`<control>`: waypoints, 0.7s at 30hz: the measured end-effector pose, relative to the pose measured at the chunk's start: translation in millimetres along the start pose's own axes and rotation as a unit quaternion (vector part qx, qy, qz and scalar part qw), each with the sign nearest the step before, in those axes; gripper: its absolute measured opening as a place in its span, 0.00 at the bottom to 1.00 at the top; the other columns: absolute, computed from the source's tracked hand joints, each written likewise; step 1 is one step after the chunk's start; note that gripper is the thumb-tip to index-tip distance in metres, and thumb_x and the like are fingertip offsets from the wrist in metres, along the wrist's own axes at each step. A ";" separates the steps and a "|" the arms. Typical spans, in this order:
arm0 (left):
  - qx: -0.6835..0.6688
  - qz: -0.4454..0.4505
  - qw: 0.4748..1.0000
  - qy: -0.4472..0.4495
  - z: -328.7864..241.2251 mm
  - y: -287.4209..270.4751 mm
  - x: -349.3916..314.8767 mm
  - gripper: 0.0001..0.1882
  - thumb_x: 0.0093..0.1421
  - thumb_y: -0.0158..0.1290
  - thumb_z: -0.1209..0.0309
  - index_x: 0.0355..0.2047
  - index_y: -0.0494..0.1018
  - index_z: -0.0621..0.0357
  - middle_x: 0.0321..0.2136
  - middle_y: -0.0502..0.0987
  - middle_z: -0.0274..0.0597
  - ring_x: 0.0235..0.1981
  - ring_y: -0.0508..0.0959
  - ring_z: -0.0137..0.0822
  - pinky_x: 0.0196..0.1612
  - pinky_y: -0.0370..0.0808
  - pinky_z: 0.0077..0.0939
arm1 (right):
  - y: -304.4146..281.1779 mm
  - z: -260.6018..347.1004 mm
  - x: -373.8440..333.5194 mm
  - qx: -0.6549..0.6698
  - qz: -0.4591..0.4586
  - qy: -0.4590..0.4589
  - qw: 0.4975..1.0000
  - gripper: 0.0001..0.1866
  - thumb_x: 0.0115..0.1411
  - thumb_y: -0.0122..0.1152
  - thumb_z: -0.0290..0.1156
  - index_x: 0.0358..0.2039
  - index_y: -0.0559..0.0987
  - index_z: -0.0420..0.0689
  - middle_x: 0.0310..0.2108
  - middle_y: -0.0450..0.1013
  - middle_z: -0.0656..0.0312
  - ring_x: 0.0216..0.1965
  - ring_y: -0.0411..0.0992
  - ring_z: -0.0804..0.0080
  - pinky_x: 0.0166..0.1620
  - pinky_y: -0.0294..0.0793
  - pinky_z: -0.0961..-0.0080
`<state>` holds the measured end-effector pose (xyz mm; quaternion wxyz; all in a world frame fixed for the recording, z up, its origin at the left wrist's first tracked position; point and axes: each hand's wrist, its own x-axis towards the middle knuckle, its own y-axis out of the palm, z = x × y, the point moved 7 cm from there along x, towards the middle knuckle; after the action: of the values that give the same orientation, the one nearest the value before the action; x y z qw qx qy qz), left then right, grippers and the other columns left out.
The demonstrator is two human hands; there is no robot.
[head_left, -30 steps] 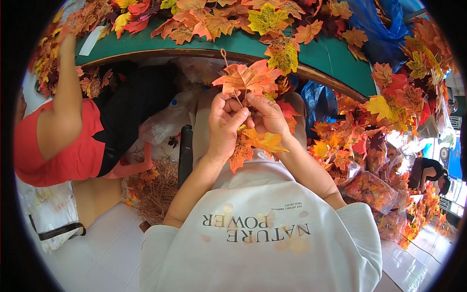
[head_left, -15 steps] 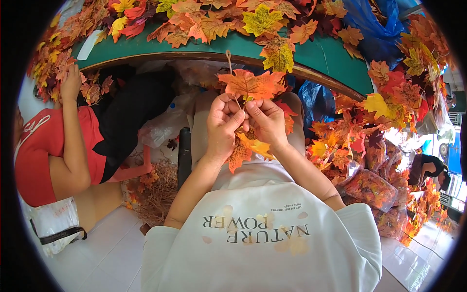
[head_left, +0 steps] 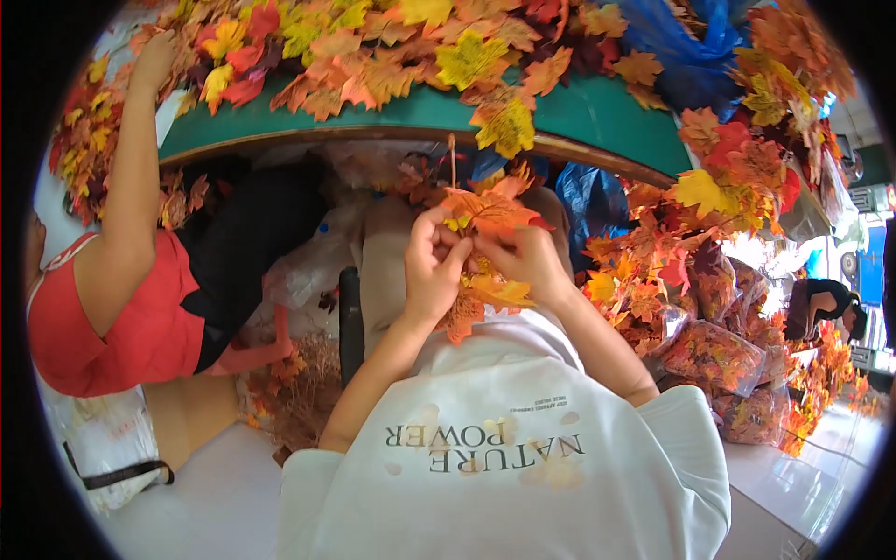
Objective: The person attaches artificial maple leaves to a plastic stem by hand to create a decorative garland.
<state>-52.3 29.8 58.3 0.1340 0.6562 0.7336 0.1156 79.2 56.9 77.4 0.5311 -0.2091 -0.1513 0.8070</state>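
Close together in front of my lap, both hands work on a strand of artificial maple leaves (head_left: 490, 217). My left hand (head_left: 436, 266) pinches it with thumb and fingertips. Just across from it, my right hand (head_left: 534, 259) has its fingers closed on the same strand, and its fingertips are partly hidden. An orange leaf stands above the hands, while a yellow-orange leaf (head_left: 502, 292) hangs below them. The brown stem (head_left: 453, 161) of the strand sticks up toward the table edge. Exactly what lies between the fingertips is too small to tell.
A green table (head_left: 597, 112) heaped with red, orange and yellow leaves curves ahead. To the left sits a co-worker in a red shirt (head_left: 140, 322). Bagged leaves (head_left: 714, 357) are stacked at the right, near a blue plastic bag (head_left: 593, 210). Brown twigs (head_left: 303, 392) lie left of my lap.
The orange leaf above my hands has tilted and turned, and my right hand has rolled over. The co-worker's arm has reached farther up onto the leaf pile. The view has shifted slightly.
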 end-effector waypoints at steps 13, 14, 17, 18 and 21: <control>0.204 0.281 0.892 0.288 -129.7 208.7 -27.9 0.18 0.53 0.52 0.81 0.45 0.66 0.65 0.34 0.73 0.51 0.37 0.76 0.46 0.37 0.75 0.32 | -180.9 124.2 -119.5 -0.134 -0.478 -0.289 0.819 0.07 0.55 0.55 0.19 0.35 0.77 0.37 0.31 0.75 0.58 0.36 0.74 0.64 0.43 0.72 0.72; 0.206 0.322 0.876 0.295 -148.2 234.3 -33.4 0.18 0.53 0.53 0.79 0.45 0.66 0.65 0.34 0.74 0.52 0.38 0.76 0.48 0.38 0.74 0.33 | -209.0 129.2 -135.4 -0.135 -0.522 -0.319 0.780 0.08 0.53 0.55 0.17 0.35 0.76 0.38 0.31 0.74 0.58 0.34 0.73 0.65 0.39 0.72 0.73; 0.281 0.367 0.809 0.362 -201.8 285.6 -56.4 0.21 0.52 0.57 0.71 0.46 0.67 0.63 0.43 0.72 0.53 0.43 0.73 0.51 0.44 0.72 0.39 | -321.0 125.7 -200.7 -0.055 -0.650 -0.231 0.721 0.14 0.66 0.44 0.31 0.29 0.76 0.39 0.25 0.74 0.63 0.30 0.72 0.77 0.36 0.71 0.78; 0.244 0.396 0.770 0.437 -227.1 297.6 -71.2 0.20 0.52 0.57 0.71 0.45 0.68 0.62 0.44 0.72 0.53 0.45 0.73 0.51 0.45 0.72 0.38 | -364.7 121.3 -225.3 0.042 -0.642 -0.310 0.701 0.14 0.66 0.46 0.35 0.29 0.76 0.41 0.24 0.73 0.66 0.28 0.70 0.81 0.33 0.67 0.81; 0.176 0.402 0.692 0.573 -277.1 305.9 -65.6 0.18 0.52 0.57 0.72 0.43 0.70 0.62 0.45 0.72 0.50 0.46 0.73 0.50 0.45 0.72 0.37 | -496.8 106.5 -370.3 -0.082 -0.792 -0.252 0.549 0.08 0.56 0.46 0.30 0.24 0.73 0.46 0.19 0.64 0.72 0.22 0.58 0.81 0.29 0.61 0.82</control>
<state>143.0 0.6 426.6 -0.4898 0.7063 0.3408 0.3810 549.7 -92.5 466.8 0.8759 0.1647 -0.4491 0.0627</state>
